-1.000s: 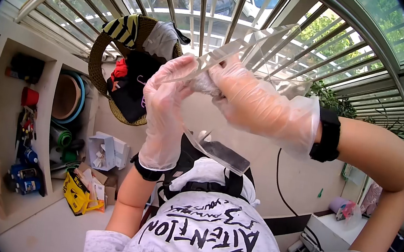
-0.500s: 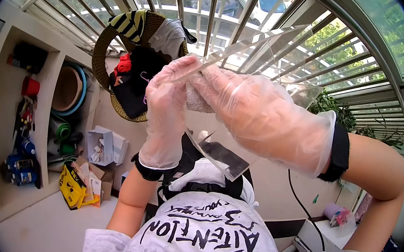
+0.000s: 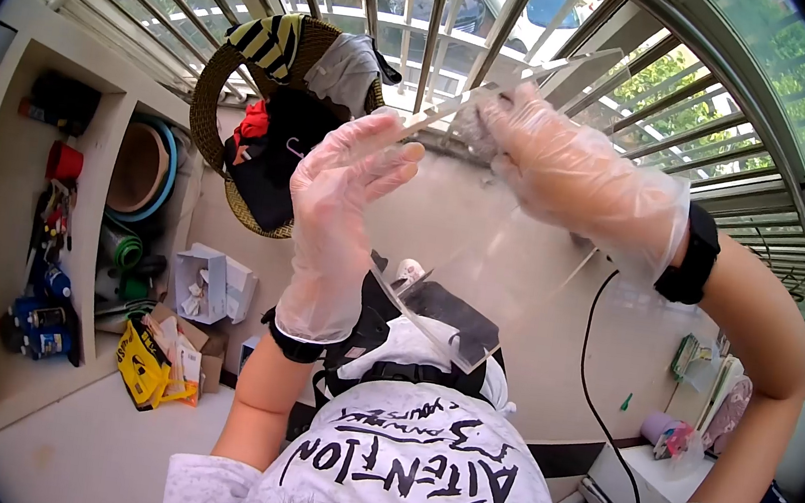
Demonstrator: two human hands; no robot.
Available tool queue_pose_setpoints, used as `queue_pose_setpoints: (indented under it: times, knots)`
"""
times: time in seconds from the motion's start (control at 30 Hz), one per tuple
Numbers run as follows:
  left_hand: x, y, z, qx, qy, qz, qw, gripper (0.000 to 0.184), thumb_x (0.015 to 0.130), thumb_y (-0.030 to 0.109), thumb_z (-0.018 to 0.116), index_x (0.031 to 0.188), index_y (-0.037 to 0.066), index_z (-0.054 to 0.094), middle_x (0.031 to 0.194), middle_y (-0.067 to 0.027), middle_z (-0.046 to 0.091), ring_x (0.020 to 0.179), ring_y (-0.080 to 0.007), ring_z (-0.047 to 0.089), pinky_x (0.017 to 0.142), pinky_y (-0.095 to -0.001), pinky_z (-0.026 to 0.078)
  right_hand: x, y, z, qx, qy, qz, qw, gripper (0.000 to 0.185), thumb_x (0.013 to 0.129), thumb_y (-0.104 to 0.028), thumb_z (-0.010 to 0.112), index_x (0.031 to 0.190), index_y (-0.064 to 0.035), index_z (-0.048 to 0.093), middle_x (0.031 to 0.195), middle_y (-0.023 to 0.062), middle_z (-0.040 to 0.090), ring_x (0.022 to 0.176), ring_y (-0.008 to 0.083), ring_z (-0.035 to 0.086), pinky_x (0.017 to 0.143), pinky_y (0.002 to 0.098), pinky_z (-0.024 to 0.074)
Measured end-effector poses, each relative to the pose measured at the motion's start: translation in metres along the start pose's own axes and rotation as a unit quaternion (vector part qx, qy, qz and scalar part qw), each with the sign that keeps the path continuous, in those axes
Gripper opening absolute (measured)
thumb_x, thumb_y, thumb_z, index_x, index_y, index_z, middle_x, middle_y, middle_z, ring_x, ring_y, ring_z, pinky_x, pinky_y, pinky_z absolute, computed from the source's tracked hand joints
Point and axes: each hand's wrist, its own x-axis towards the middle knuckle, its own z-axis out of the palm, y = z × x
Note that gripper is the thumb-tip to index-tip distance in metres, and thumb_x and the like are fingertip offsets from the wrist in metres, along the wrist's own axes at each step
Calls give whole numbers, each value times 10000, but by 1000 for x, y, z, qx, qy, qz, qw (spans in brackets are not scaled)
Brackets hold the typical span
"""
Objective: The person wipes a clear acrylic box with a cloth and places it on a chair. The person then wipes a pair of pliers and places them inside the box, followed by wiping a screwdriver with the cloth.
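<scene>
Both hands wear clear plastic gloves. My left hand (image 3: pixel 329 233) grips the near edge of a transparent plastic box (image 3: pixel 437 112), with its thumb apart from the bent fingers. The box is see-through, so its full outline is hard to make out; a lower corner reaches down in front of the shirt. My right hand (image 3: pixel 587 179) is closed on a crumpled greyish-white cloth (image 3: pixel 478 128), at the box's upper edge, to the right of my left hand. Whether the cloth touches the inner or outer face I cannot tell.
A wicker basket (image 3: pixel 206 117) with clothes stands beyond my left hand, by the metal railing (image 3: pixel 437 25). Open shelves (image 3: pixel 96 214) line the left side. On the floor are a white carton (image 3: pixel 201 279) and a yellow bag (image 3: pixel 141 360). A black cable (image 3: pixel 588 345) runs at right.
My right hand has moved up and right with the cloth, away from my left hand along the box edge. My left hand keeps its hold, its thumb now showing apart.
</scene>
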Motion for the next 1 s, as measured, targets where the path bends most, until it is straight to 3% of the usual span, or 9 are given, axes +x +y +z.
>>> queue_pose_setpoints:
  times: [0.13,0.27,0.4,0.47,0.57,0.67,0.8,0.93,1.0]
  knots:
    - [1,-9,6,6,26,-14,1000,323,771,39,477,1063,-83,543,1032,-163,586,895,-212,615,785,-291,499,-1,-32,8,79,18,-103,991,416,762,-50,547,1155,4,422,1051,200,443,833,361,573,676,392,501]
    - [-1,-8,5,13,52,-11,998,306,773,43,471,1039,-82,557,1019,-149,591,894,-185,603,796,-286,491,-2,-49,5,76,-38,-98,992,390,747,-20,541,1124,5,444,1044,200,447,828,360,573,670,394,501]
    - [-1,-5,4,-22,23,-24,999,332,792,94,473,1066,-82,539,1050,-167,584,902,-224,603,815,-316,481,-3,-37,11,97,114,-145,978,366,745,8,535,1104,7,463,1062,182,449,792,342,580,666,392,494]
    - [-3,-4,2,-14,27,-21,999,353,803,135,471,1075,-82,533,1093,-191,573,912,-261,602,824,-339,475,-6,-27,8,80,102,-150,980,377,760,-18,547,1126,13,463,1074,170,450,786,338,582,671,388,496]
    - [-7,0,-1,13,0,-22,1000,418,803,164,469,1117,-110,498,1153,-238,531,1000,-373,569,872,-394,462,-8,-12,2,10,47,-42,998,423,780,-70,563,1183,9,462,1074,161,452,797,336,582,668,388,493]
    - [-7,0,-3,-38,12,-22,999,355,794,83,505,1112,-75,515,1031,-189,598,897,-283,629,811,-343,501,-5,11,-2,15,35,34,999,434,782,-80,546,1205,-40,456,1092,153,466,806,328,581,687,399,486]
    - [-7,-1,0,-27,13,-12,999,355,792,83,508,1109,-76,516,1022,-191,600,897,-284,629,808,-342,501,-5,10,2,40,31,71,996,399,786,-72,527,1178,-34,465,1075,155,469,828,356,575,695,419,480]
    - [-10,-8,0,-34,18,-34,999,337,791,79,508,1090,-77,525,1011,-188,603,890,-281,630,798,-334,502,-8,-20,14,134,63,-59,987,390,784,-59,549,1168,-59,481,1075,158,458,833,355,576,691,412,484]
    - [-8,-9,1,-48,17,-39,998,330,792,75,506,1085,-76,529,1006,-186,603,885,-282,632,793,-331,503,-11,-26,12,122,32,-45,991,372,798,-71,548,1165,-64,486,1072,157,453,842,350,573,703,401,483]
